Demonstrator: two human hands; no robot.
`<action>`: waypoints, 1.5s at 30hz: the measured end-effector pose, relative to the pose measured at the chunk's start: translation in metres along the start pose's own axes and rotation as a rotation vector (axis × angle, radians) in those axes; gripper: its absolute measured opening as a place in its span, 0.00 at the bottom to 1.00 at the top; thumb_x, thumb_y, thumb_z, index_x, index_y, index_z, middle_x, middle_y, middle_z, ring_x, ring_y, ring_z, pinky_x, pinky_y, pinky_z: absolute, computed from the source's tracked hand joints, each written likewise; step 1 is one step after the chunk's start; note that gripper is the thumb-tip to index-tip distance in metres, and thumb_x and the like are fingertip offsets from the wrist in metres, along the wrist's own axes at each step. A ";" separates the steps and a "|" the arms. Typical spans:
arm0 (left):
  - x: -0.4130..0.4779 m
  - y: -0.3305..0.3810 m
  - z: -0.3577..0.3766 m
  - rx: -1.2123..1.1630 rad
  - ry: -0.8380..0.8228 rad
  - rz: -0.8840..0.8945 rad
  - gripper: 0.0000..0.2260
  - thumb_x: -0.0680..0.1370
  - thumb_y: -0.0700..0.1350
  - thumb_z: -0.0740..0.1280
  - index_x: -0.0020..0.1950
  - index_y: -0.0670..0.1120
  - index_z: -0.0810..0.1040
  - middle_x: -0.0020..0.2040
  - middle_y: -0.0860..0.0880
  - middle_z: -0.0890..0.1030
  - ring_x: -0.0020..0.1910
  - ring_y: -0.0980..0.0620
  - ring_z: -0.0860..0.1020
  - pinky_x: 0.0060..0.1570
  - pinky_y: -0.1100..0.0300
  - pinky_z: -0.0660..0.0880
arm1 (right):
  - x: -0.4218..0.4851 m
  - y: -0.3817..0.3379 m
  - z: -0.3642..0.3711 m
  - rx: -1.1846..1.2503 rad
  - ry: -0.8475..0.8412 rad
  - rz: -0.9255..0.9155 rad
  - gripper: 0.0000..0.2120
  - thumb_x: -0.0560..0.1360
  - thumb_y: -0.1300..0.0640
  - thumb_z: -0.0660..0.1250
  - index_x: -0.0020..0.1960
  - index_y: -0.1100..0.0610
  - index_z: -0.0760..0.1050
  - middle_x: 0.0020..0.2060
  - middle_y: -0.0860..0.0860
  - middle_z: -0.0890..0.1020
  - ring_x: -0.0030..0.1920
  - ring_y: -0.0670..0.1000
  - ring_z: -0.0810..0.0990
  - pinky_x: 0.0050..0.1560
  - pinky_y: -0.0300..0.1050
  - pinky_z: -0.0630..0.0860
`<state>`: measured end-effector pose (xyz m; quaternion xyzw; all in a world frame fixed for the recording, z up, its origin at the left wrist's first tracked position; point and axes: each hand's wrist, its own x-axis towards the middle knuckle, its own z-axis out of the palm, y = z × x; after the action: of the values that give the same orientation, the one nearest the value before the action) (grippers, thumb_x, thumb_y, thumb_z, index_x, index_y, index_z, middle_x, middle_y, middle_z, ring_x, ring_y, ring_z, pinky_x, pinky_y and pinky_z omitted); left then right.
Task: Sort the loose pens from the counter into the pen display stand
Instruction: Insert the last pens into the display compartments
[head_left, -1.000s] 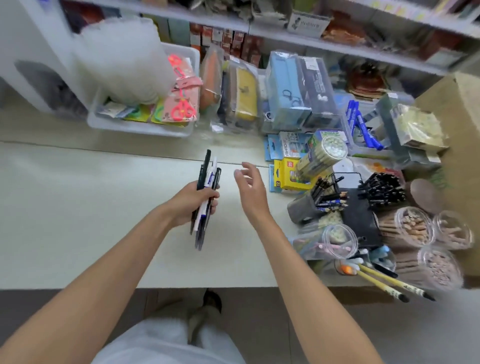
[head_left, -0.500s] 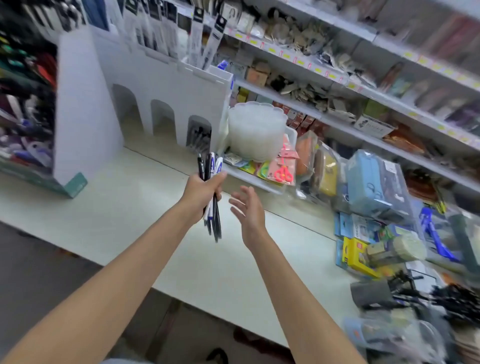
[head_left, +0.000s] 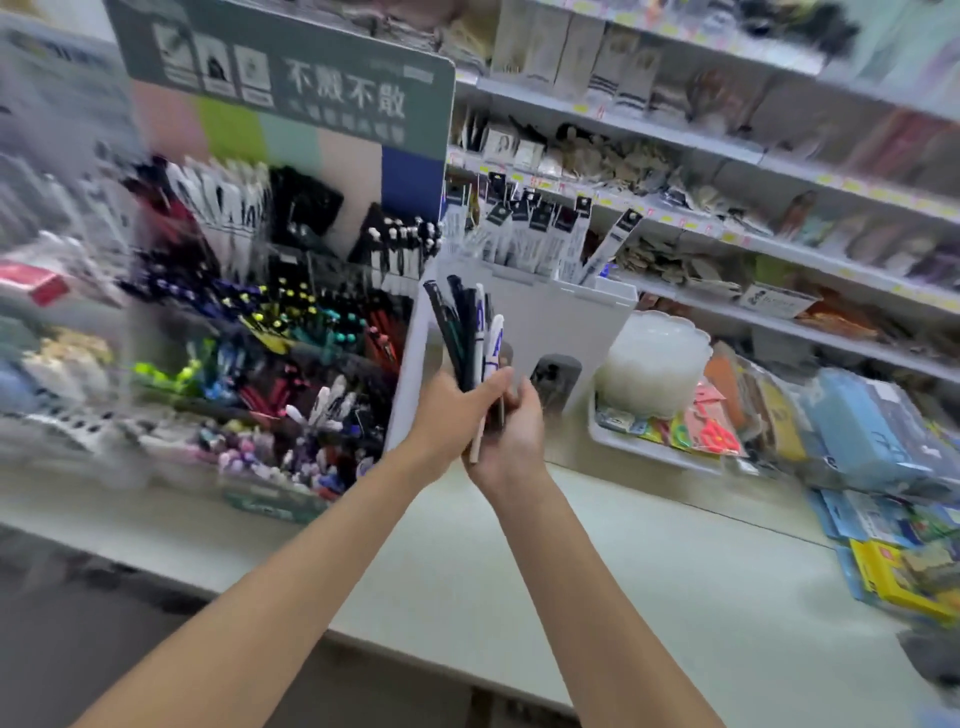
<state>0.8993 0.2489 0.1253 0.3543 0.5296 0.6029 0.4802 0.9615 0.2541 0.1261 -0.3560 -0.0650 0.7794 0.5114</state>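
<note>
Several pens (head_left: 466, 338) stand fanned upright above the desk (head_left: 649, 582), just right of the stand (head_left: 270, 332), clamped in the left hand (head_left: 451, 413) with the right hand (head_left: 514, 436) curled round their lower ends; drawing one out could loosen that grip and spill the rest.

Bare forearms (head_left: 322, 561), left hand (head_left: 448, 415), right hand (head_left: 514, 441)

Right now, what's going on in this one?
A person at a shop counter holds a bunch of pens upright in the left hand. The right hand grips the bunch's lower ends from the other side. The bunch is held up just right of the tiered pen display stand, which is crowded with pens. It is not yet slotted in.
</note>
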 end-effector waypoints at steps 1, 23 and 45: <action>0.003 0.002 -0.006 -0.012 -0.023 -0.017 0.04 0.78 0.41 0.69 0.50 0.42 0.80 0.40 0.48 0.84 0.41 0.53 0.83 0.52 0.58 0.78 | 0.003 0.006 0.009 -0.023 -0.018 -0.032 0.23 0.84 0.47 0.52 0.56 0.60 0.80 0.47 0.57 0.86 0.51 0.55 0.83 0.53 0.47 0.78; 0.069 0.071 -0.190 0.016 -0.634 -0.100 0.03 0.83 0.38 0.59 0.51 0.42 0.71 0.36 0.47 0.72 0.30 0.53 0.69 0.32 0.59 0.69 | 0.047 0.053 0.137 -1.638 -0.364 -1.126 0.26 0.80 0.56 0.61 0.76 0.44 0.62 0.44 0.48 0.71 0.37 0.47 0.68 0.44 0.47 0.73; 0.109 0.091 -0.300 -0.172 -0.668 -0.187 0.10 0.83 0.43 0.60 0.60 0.40 0.74 0.41 0.49 0.78 0.31 0.56 0.69 0.30 0.65 0.67 | 0.033 0.108 0.199 -0.390 -0.068 -0.815 0.09 0.80 0.68 0.58 0.56 0.59 0.71 0.35 0.49 0.73 0.32 0.46 0.69 0.32 0.37 0.68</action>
<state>0.5689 0.2659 0.1494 0.4399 0.3207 0.4496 0.7081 0.7500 0.2833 0.2067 -0.3654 -0.3620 0.4989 0.6975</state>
